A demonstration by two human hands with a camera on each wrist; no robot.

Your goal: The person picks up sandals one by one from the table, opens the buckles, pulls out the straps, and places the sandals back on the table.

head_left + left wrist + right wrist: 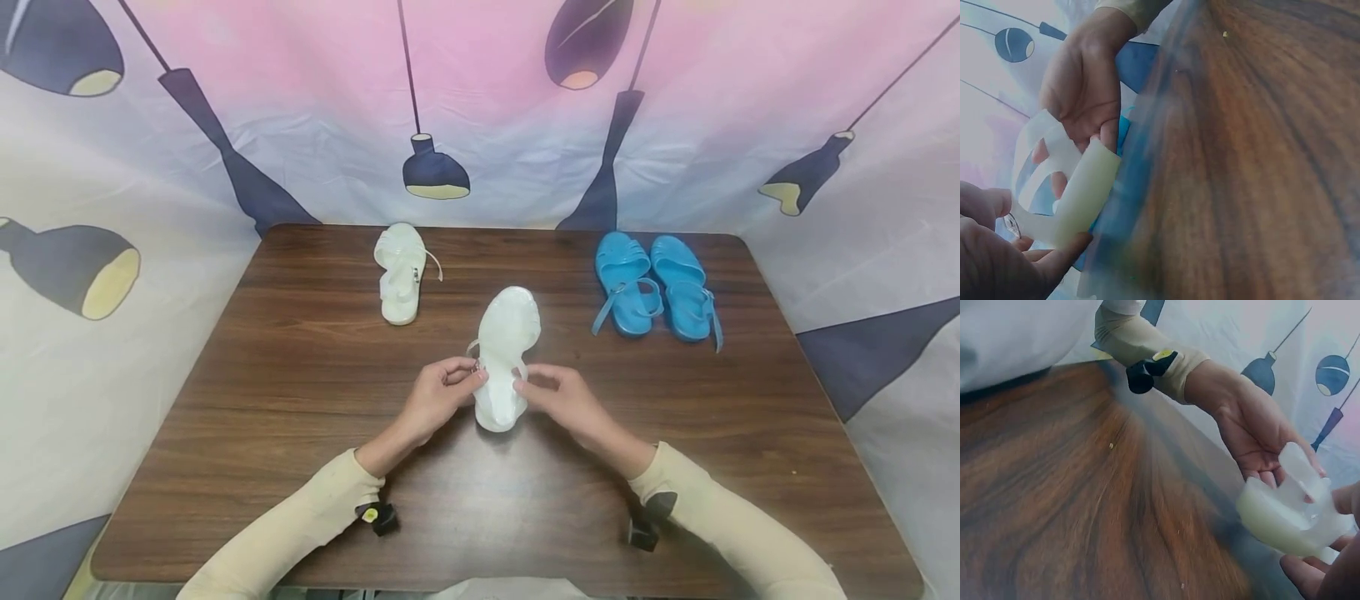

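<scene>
- Brown, dark-streaked wood grain runs right across the tabletop (300, 375), corners rounded, a soft shine of light spread over its near middle!
- Behind it hangs a fabric backdrop (510, 167), pink up top, melting into pale blue and white, creased in places and wrapping round both sides of the table.
- And look at those printed pendant lamps (437, 168), navy shades with pale yellow mouths, dotted all over the cloth, some dangling on long dark cords.
- Centre stage, the white sandal (508, 329), over the middle of the tabletop, toe towards the backdrop, heel towards the person!
- The left hand (438, 396) has thumb and fingers closed together on the sandal's left side, right by its small metal buckle (1011, 224).
- Across from it, the right hand (566, 404) pinches the opposite side, fingers narrow, thumb on the strap.
- Up near the far edge, left of centre, sits the second white sandal (397, 254), its loose strap poking out to the right.
- Over at the far right, a pair of blue sandals (621, 254), side by side, straps trailing on the wood.
- Cream sleeves (292, 508) reach in from the near edge, a black wrist camera (385, 518) below each cuff.
</scene>
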